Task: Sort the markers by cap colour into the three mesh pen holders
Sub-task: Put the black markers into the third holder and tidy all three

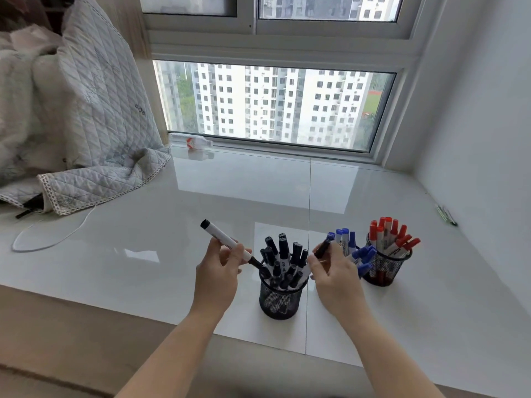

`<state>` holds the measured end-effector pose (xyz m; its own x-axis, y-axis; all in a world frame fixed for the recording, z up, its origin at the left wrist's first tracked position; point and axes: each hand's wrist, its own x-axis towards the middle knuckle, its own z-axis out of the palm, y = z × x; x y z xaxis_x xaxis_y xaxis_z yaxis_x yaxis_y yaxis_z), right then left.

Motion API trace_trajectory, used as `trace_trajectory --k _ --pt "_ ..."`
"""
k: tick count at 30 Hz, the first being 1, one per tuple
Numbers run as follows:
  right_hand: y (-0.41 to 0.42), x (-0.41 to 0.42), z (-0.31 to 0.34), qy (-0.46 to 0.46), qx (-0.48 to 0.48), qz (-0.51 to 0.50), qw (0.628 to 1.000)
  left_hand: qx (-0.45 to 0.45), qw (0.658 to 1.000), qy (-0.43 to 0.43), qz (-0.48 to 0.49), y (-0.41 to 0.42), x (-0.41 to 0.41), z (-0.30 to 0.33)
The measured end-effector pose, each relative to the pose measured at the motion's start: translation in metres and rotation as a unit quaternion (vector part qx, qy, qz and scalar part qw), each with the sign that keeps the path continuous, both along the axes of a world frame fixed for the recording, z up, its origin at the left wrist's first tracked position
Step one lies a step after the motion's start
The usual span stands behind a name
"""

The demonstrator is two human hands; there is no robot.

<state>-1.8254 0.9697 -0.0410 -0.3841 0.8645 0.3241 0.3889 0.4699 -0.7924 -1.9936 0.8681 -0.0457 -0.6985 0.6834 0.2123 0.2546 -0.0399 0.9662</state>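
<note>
Surface: glossy white window ledge [201, 202] below a window [273, 104].
Landmark: black-cap holder [280, 297], full of black-capped markers.
Left hand [218, 271]: left of that holder, fingers curled round a white marker [227, 241] whose bare tip points at the holder's rim.
Right hand [336, 280]: right of it, fingers pinching a dark cap [323, 248].
Blue-cap holder [356, 254]: right, partly hidden by the right hand.
Red-cap holder [386, 268]: farthest right.
Quilt [80, 124]: far left.

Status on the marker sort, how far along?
Nearly done. The holders hold black, blue and red caps, unmixed as far as visible. In hand: left hand grips a black-capped marker, right hand a dark one. Left: dropping those in; no loose markers visible on the sill.
</note>
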Motion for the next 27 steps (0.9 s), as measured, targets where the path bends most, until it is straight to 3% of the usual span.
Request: trace_trajectory --k 10,18,22,27 --pt "-0.007 0.001 -0.016 0.042 0.01 0.019 0.999 -0.025 0.998 0.056 0.015 0.001 0.001 -0.005" --pt "-0.021 -0.003 -0.044 0.011 0.141 0.02 0.99 0.016 0.998 0.044 0.04 0.004 0.001 -0.001" --pt "-0.027 -0.004 -0.049 0.097 0.044 0.019 0.994 0.073 0.996 0.012 0.053 0.002 0.005 0.004" --pt "-0.021 -0.008 -0.052 0.073 -0.166 0.091 0.979 0.103 0.992 -0.017 0.071 -0.004 0.008 0.0"
